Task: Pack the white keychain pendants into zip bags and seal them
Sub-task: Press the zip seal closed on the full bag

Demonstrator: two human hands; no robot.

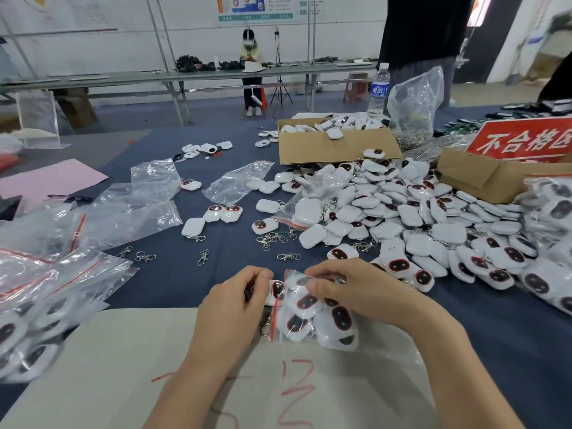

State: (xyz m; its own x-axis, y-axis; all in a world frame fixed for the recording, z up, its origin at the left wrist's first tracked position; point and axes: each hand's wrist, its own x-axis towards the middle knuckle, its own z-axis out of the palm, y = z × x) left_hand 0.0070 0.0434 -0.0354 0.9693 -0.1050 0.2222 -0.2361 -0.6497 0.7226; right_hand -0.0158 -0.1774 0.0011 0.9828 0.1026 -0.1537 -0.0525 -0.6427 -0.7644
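At the counter's 6 o'clock edge, the left hand pinches the red-striped mouth of a pendant-filled zip bag while the right hand grips its top; filling looks finished, so pressing the strip shut comes next, I'd judge.

Looking at factory packing floor. Working at blue-covered table heaped with white keychain pendants, loose metal clasps, empty zip bags. Spilling more pendants from open cardboard box. Showing red sign with Chinese characters above second carton. Piling filled bags at left edge. Running long metal-framed bench along far white wall, seating another worker there, headset on. Hanging printed chart above. Standing tripod beside worker. Spreading grey floor between benches.
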